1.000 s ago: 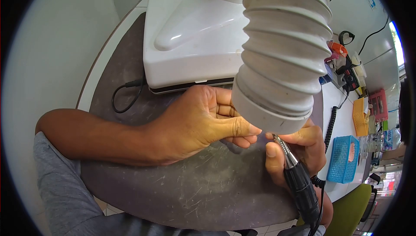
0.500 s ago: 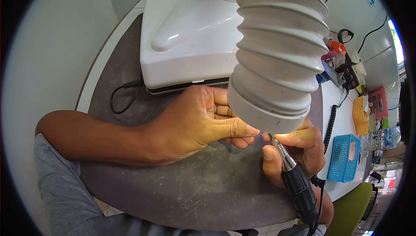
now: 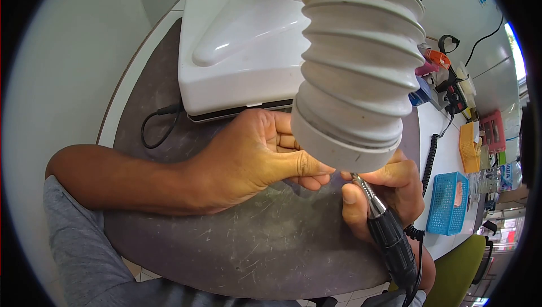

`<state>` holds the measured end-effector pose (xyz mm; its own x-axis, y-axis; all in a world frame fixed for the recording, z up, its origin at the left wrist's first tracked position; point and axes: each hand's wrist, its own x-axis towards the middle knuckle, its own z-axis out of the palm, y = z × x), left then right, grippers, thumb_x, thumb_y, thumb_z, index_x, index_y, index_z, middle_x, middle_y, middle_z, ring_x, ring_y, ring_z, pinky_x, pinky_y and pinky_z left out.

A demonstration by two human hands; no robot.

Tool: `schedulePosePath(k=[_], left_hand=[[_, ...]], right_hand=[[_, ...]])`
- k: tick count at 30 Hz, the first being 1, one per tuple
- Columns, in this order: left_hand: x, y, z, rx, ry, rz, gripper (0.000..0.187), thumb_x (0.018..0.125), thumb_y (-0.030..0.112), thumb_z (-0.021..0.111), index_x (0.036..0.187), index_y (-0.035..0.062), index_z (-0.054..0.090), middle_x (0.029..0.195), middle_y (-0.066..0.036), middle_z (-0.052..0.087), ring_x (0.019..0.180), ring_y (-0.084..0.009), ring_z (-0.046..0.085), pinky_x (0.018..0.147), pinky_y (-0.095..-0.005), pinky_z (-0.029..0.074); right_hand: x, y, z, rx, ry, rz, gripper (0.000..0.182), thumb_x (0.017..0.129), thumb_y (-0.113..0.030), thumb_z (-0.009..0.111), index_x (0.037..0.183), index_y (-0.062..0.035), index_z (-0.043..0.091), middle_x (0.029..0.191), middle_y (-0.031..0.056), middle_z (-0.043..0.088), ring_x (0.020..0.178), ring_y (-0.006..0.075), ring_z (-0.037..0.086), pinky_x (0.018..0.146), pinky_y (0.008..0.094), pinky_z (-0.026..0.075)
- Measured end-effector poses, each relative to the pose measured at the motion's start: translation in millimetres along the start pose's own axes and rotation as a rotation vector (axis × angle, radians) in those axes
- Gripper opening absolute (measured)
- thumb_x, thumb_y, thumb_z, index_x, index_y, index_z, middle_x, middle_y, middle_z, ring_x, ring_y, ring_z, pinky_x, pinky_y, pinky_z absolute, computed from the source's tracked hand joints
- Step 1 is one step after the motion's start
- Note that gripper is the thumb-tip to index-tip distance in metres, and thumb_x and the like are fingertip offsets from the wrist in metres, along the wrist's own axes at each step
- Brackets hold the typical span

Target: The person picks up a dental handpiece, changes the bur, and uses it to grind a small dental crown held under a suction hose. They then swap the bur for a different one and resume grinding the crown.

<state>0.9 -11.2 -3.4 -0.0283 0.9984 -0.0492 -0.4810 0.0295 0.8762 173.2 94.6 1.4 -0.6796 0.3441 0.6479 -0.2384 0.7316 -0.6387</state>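
My right hand (image 3: 389, 188) is closed around the metal front of a black rotary handpiece (image 3: 390, 245), whose tip points up and left. A cord runs from its rear end. My left hand (image 3: 271, 154) is closed in a pinch, thumb against fingers, close to the handpiece tip. Whatever lies in that pinch is too small or too hidden to make out. Above both hands hangs a white ribbed suction hose (image 3: 361, 70), and its round mouth covers some of the fingers.
A white box-shaped machine (image 3: 237, 75) stands behind my hands on the scratched grey work surface (image 3: 237, 250). To the right are a blue basket (image 3: 447, 204), a yellow basket (image 3: 468, 148), a coiled cord (image 3: 431, 163) and a green chair (image 3: 457, 267).
The whole view has shifted slightly, so the hose and machine appear a little further left. Both hands keep nearly the same pose, the handpiece still held near the left fingertips.
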Motion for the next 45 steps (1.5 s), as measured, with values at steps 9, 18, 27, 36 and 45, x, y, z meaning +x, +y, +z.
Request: schedulePosePath(k=[9,18,27,36,45], left_hand=[[-0.6,-1.8,-1.1,-0.001,-0.006,0.017,0.027,0.085,0.011,0.064,0.104,-0.0075,0.058,0.096,-0.014,0.064,0.086,-0.0164,0.064,0.077,-0.0252,0.055],[-1.7,-0.7,-0.8,-0.051,-0.007,0.007,0.025,0.086,0.01,0.062,0.104,-0.0076,0.057,0.093,-0.012,0.064,0.083,-0.0144,0.062,0.076,-0.0238,0.054],[-0.8,-2.8,-0.8,-0.03,0.0,0.019,0.023,0.087,0.009,0.06,0.104,-0.0064,0.058,0.093,-0.01,0.065,0.078,-0.0114,0.061,0.072,-0.0222,0.051],[-1.5,-1.9,-0.2,-0.052,-0.006,0.01,0.022,0.088,0.009,0.06,0.103,-0.0063,0.059,0.093,-0.01,0.064,0.082,-0.012,0.061,0.074,-0.0213,0.052],[-1.0,-4.0,-1.4,-0.054,0.011,0.02,0.023,0.09,0.011,0.057,0.103,-0.0068,0.059,0.094,-0.011,0.063,0.084,-0.0128,0.062,0.077,-0.022,0.053]], right_hand=[[0.3,-0.2,0.7,-0.021,0.001,-0.045,0.031,0.067,-0.005,0.077,0.093,-0.0044,0.06,0.091,0.016,0.066,0.072,0.019,0.065,0.06,0.0259,0.05],[1.5,-1.5,-1.3,0.008,-0.004,0.025,0.033,0.068,-0.003,0.075,0.097,-0.0037,0.058,0.092,0.0156,0.065,0.079,0.02,0.065,0.065,0.0263,0.05],[2.1,-2.7,-0.4,-0.093,-0.022,-0.018,0.034,0.069,-0.003,0.075,0.097,-0.0028,0.057,0.095,0.0162,0.064,0.078,0.0202,0.065,0.065,0.027,0.051],[1.2,-0.4,0.2,-0.084,-0.034,-0.054,0.035,0.067,-0.002,0.076,0.097,-0.0038,0.058,0.096,0.0165,0.064,0.078,0.0212,0.066,0.065,0.0277,0.052],[2.2,-1.9,-0.2,-0.053,-0.013,-0.026,0.034,0.069,0.0,0.073,0.097,-0.0026,0.055,0.096,0.018,0.064,0.079,0.0221,0.066,0.066,0.0277,0.052]])
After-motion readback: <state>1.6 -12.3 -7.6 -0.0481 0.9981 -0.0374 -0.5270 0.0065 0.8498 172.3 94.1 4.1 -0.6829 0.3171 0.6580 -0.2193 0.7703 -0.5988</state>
